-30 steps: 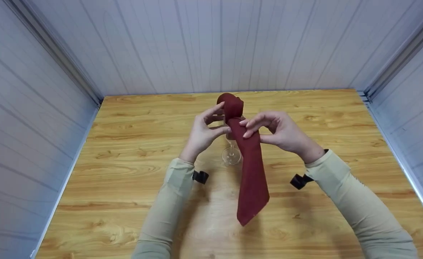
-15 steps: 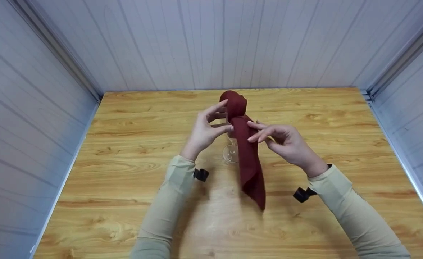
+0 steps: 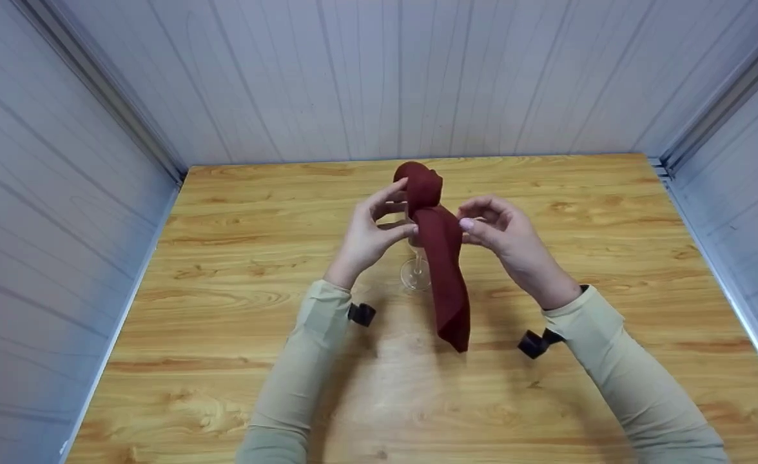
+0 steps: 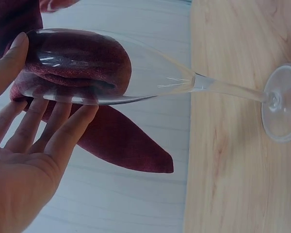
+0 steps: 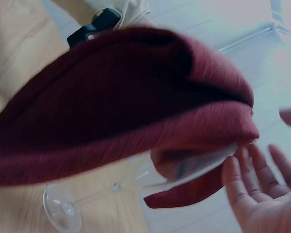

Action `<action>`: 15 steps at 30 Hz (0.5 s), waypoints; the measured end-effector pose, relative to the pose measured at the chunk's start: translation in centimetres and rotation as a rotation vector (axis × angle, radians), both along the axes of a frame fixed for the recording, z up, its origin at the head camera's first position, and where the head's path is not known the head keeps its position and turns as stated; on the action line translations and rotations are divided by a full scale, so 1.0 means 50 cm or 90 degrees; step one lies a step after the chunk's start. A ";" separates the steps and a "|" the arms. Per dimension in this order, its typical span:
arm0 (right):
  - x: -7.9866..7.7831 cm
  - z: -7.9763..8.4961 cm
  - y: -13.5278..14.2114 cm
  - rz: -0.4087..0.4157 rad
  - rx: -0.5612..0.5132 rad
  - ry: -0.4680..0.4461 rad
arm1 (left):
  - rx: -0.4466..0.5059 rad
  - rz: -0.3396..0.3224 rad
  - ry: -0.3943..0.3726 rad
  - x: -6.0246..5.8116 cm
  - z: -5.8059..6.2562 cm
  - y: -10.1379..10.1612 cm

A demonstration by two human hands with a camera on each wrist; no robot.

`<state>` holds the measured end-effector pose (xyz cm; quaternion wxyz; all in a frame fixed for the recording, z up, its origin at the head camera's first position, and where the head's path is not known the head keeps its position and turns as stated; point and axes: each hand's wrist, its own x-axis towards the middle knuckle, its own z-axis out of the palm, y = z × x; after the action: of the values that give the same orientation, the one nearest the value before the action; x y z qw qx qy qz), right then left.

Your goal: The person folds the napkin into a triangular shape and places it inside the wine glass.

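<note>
My left hand point(image 3: 367, 237) holds the bowl of a clear champagne flute point(image 4: 157, 73), thumb at the rim and fingers along the side. A dark red cloth napkin point(image 3: 445, 258) is tucked into the bowl, its rolled part point(image 4: 82, 63) showing through the glass. Over the top stands a rounded bunch, and a long flap hangs down in front. A second pointed end point(image 4: 131, 145) droops outside the bowl. My right hand point(image 3: 511, 241) is at the flap's right edge; in the right wrist view its fingertips point(image 5: 231, 167) are right at the cloth and its thumb stands apart.
The flute's round foot point(image 3: 416, 274) is over the wood-grain table point(image 3: 237, 361). White panel walls point(image 3: 366, 77) enclose the table at the back and both sides. A black wrist camera point(image 3: 534, 345) sticks out under the right cuff, another point(image 3: 362, 314) under the left.
The front flap has folded narrower and its tip hangs higher. My right hand has let go of the flap's face and moved to its right edge. My left hand keeps its hold.
</note>
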<state>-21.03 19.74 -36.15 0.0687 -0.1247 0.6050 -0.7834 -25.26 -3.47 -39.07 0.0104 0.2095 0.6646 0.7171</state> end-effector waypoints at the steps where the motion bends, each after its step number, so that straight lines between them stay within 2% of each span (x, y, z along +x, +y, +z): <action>1: 0.000 0.004 -0.005 0.005 0.014 -0.018 | 0.001 0.002 0.001 0.001 0.001 0.000; 5: -0.002 0.016 -0.024 0.011 0.081 -0.058 | -0.002 0.004 0.010 0.001 -0.001 -0.002; 8: -0.003 0.018 -0.032 0.006 0.101 -0.069 | -0.003 0.001 0.015 0.002 -0.003 -0.002; 15: -0.001 0.005 -0.039 0.014 0.059 -0.063 | 0.004 -0.006 0.020 0.003 -0.004 -0.001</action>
<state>-21.09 17.77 -35.92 0.1127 -0.0891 0.6351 -0.7589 -25.10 -3.51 -39.29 0.0027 0.2242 0.6611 0.7160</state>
